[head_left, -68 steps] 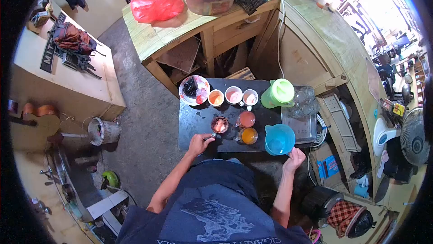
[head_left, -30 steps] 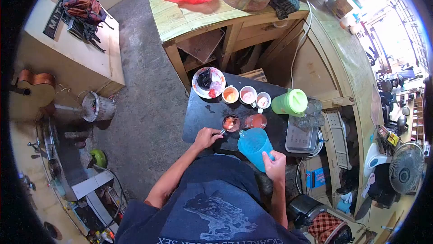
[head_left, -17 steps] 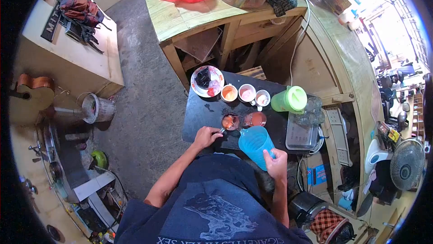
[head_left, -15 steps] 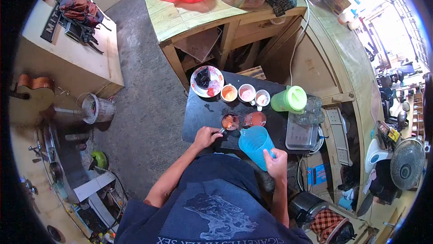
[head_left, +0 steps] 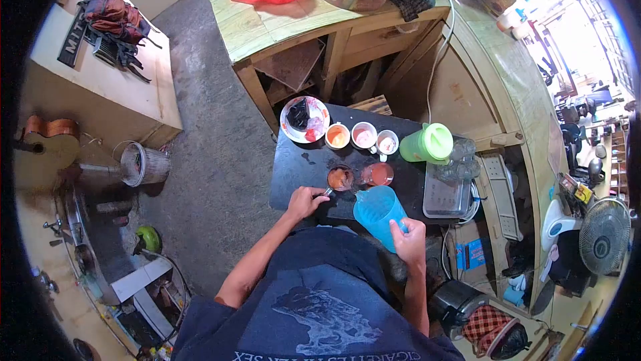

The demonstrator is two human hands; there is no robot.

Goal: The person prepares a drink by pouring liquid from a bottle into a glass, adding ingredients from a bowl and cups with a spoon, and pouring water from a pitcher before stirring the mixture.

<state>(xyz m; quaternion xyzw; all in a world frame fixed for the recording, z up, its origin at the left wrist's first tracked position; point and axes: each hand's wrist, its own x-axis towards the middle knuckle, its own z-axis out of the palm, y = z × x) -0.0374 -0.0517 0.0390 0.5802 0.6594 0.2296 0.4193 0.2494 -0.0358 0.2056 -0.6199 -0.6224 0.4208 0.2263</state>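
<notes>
Pouring seems the step in hand: the right hand (head_left: 409,237) is closed on the handle side of the tilted blue jug (head_left: 378,210), its spout just beside the mug (head_left: 340,178) on the table (head_left: 294,167), whose handle the left hand (head_left: 307,202) pinches. The next move seems to call for a steady tilt and a still mug. Any stream is hard to make out, and fingers cover the jug's handle.
</notes>
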